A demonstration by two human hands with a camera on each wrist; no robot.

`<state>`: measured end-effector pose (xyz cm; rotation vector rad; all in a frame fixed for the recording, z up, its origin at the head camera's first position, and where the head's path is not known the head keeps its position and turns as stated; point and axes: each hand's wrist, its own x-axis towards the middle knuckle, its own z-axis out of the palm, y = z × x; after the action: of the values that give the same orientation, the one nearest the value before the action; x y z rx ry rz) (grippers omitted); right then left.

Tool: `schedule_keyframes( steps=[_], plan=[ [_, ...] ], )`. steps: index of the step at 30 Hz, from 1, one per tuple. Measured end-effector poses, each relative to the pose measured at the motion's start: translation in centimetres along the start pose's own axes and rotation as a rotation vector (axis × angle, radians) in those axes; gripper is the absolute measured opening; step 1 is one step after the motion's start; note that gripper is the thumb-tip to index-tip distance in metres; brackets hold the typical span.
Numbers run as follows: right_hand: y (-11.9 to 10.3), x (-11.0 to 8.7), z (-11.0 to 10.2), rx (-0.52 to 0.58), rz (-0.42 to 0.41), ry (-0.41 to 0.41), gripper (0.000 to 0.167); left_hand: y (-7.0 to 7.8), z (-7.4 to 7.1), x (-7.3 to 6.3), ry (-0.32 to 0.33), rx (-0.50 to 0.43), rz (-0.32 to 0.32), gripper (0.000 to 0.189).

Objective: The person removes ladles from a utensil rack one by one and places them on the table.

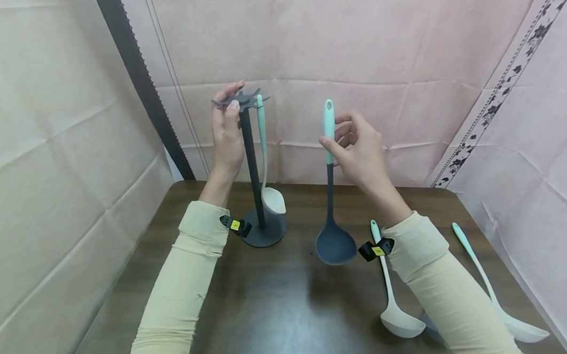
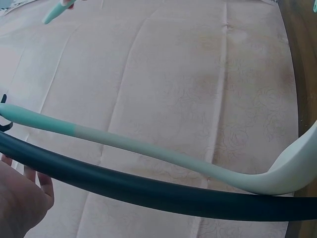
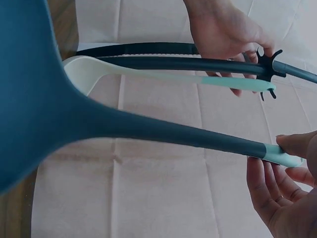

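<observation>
My left hand [image 1: 227, 140] holds the hooked top of a dark utensil stand [image 1: 251, 162], thumb and fingers at its hooks. From a hook on the right side of the stand hangs a white ladle [image 1: 272, 200] with a mint handle. To the right of it, my right hand [image 1: 363, 149] pinches the mint handle of a dark blue-grey ladle [image 1: 336, 243] between thumb and fingers. That ladle is upright, bowl down. In the right wrist view its bowl [image 3: 25, 99] looms large at the left, while the left hand [image 3: 223, 34] shows behind the stand's pole.
Right of the ladle, a white spoon-like utensil [image 1: 400, 320] with a mint handle lies on the brown table [image 1: 252, 317]. Another white utensil [image 1: 524, 329] lies farther right. A dark piece [image 1: 431, 327] shows partly beneath the right sleeve. Cloth walls [image 1: 344, 45] enclose the table.
</observation>
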<state>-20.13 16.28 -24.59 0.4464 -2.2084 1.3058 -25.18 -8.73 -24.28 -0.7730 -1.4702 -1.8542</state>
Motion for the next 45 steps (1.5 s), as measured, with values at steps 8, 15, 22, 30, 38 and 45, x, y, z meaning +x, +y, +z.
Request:
schedule_keyframes(
  steps=[8,15,22,30,38,45],
  plan=[
    [1.5,-0.6,-0.3,-0.039,0.032,-0.019,0.039,0.1,0.1,0.2,-0.005,-0.007,-0.001,0.044],
    [3.1,-1.3,-0.1,-0.065,0.045,-0.035,0.038,0.1,0.3,0.2,-0.011,-0.016,-0.008,0.044],
    [4.2,-1.6,-0.3,-0.045,0.081,-0.046,0.038,0.1,0.4,0.1,0.002,-0.013,0.001,0.043],
    [5.5,-1.9,-0.9,-0.062,0.116,-0.051,0.037,0.0,0.4,0.3,0.012,-0.021,0.012,0.043],
    [6.7,-2.2,-1.0,-0.096,0.142,-0.057,0.032,-0.1,0.3,0.3,0.006,-0.012,0.004,0.044],
    [8.0,-2.6,-0.7,-0.077,0.196,-0.089,0.032,0.0,0.3,0.3,-0.004,-0.007,-0.001,0.044]
  ],
)
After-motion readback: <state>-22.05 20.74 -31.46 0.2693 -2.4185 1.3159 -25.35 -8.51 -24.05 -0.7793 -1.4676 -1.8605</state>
